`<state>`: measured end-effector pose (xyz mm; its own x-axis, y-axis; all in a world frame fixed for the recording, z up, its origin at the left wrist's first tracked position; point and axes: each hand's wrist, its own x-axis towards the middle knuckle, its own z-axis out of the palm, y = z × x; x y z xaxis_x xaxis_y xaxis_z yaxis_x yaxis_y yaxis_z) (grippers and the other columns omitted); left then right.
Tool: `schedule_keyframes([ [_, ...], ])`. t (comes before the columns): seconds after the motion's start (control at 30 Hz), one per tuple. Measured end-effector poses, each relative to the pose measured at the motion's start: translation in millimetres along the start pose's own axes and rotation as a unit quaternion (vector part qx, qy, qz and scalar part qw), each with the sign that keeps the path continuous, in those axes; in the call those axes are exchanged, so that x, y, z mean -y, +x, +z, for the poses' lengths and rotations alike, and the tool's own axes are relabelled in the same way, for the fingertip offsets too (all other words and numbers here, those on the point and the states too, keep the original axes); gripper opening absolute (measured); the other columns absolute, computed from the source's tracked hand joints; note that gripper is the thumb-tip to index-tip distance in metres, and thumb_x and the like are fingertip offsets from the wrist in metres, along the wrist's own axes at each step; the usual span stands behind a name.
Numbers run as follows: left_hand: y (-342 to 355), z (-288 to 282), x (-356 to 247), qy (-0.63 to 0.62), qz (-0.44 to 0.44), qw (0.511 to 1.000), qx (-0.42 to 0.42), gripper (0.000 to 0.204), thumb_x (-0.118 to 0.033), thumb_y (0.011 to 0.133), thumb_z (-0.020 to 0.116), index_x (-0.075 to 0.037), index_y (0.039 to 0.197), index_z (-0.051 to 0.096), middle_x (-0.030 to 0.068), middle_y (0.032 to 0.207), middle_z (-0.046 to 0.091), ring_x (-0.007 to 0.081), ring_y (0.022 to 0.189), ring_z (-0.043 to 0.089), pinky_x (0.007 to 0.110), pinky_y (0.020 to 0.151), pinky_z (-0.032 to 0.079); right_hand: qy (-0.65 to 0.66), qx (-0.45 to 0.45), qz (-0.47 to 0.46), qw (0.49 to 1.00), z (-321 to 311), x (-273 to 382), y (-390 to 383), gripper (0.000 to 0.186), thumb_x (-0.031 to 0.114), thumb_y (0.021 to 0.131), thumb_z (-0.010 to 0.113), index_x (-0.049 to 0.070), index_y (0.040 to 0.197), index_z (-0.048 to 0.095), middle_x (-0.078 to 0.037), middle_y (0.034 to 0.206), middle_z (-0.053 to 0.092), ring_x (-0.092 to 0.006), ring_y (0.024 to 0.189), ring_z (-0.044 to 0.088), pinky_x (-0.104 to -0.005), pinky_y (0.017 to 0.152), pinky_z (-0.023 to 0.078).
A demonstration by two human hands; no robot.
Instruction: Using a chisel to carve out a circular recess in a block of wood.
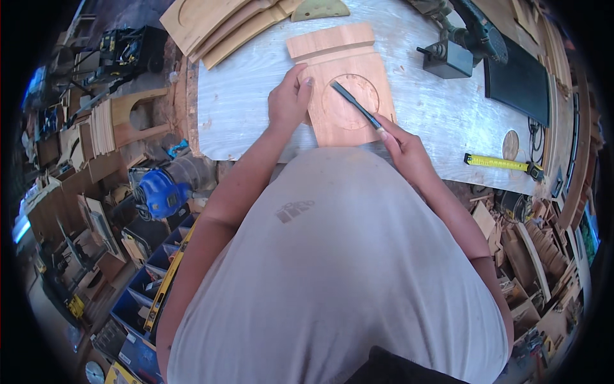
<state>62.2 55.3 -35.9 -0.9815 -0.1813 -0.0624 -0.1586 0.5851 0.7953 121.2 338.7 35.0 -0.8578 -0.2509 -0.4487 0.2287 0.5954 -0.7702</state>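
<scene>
A light wooden board lies on the white bench top, with a groove across its far end and a round shallow recess cut in its face. My left hand grips the board's left edge, thumb on top; some of its fingertips are hidden. Between the fingers of my right hand is a chisel, held by its handle near the board's lower right corner. The blade slants up and left across the recess, its tip near the recess's upper left rim.
Curved, grooved wooden pieces are stacked at the far left of the bench. A half-round wooden piece lies beside them. Toward the right are a power tool, a dark flat panel and a yellow tape measure. Blue bins stand lower left.
</scene>
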Motion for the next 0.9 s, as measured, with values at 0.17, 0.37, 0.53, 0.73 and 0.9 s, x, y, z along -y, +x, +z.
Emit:
schedule_keyframes([
  [0.17,0.3,2.7,2.8,-0.005,-0.006,1.0,0.0,0.035,-0.027,0.097,0.066,-0.015,0.13,0.065,0.0114,0.075,0.067,0.0269,0.068,0.068,0.04,0.068,0.054,-0.014,0.002,-0.038,0.999,-8.7,-10.8,1.7,0.039,0.027,0.106,0.056,0.021,0.145,0.059,-0.019,0.129,0.069,-0.0341,0.118,0.069,-0.0366,0.098,0.052],
  [0.37,1.4,4.2,6.1,-0.006,0.005,1.0,-0.005,0.036,-0.028,0.097,0.066,-0.016,0.132,0.064,0.0109,0.074,0.066,0.0267,0.067,0.067,0.04,0.069,0.054,-0.026,0.01,-0.072,0.997,-10.8,-7.5,2.9,0.039,0.027,0.106,0.056,0.023,0.144,0.06,-0.019,0.124,0.071,-0.0333,0.111,0.071,-0.0379,0.096,0.053],
  [0.53,0.5,0.6,4.8,0.004,-0.005,1.0,0.007,0.037,-0.029,0.098,0.065,-0.018,0.133,0.063,0.0106,0.074,0.066,0.0279,0.068,0.067,0.041,0.071,0.054,-0.038,0.027,-0.012,0.999,-8.2,7.0,5.3,0.038,0.027,0.106,0.057,0.026,0.144,0.06,-0.019,0.123,0.071,-0.0355,0.109,0.071,-0.0382,0.094,0.053],
  [0.73,1.1,4.9,8.3,-0.017,-0.005,1.0,0.005,0.038,-0.03,0.098,0.065,-0.015,0.133,0.063,0.0114,0.076,0.067,0.0277,0.07,0.068,0.039,0.071,0.054,-0.015,0.018,-0.047,0.999,-2.5,1.1,4.5,0.039,0.028,0.105,0.057,0.027,0.144,0.06,-0.018,0.124,0.07,-0.0379,0.11,0.069,-0.0384,0.095,0.053],
  [0.9,2.3,3.2,4.5,-0.02,-0.008,1.0,0.001,0.037,-0.029,0.097,0.065,-0.015,0.132,0.064,0.0121,0.077,0.068,0.0281,0.071,0.068,0.04,0.071,0.055,-0.038,0.037,-0.023,0.998,-5.3,-1.5,-4.8,0.039,0.028,0.106,0.056,0.027,0.145,0.059,-0.019,0.125,0.07,-0.0377,0.111,0.069,-0.0389,0.096,0.053],
])
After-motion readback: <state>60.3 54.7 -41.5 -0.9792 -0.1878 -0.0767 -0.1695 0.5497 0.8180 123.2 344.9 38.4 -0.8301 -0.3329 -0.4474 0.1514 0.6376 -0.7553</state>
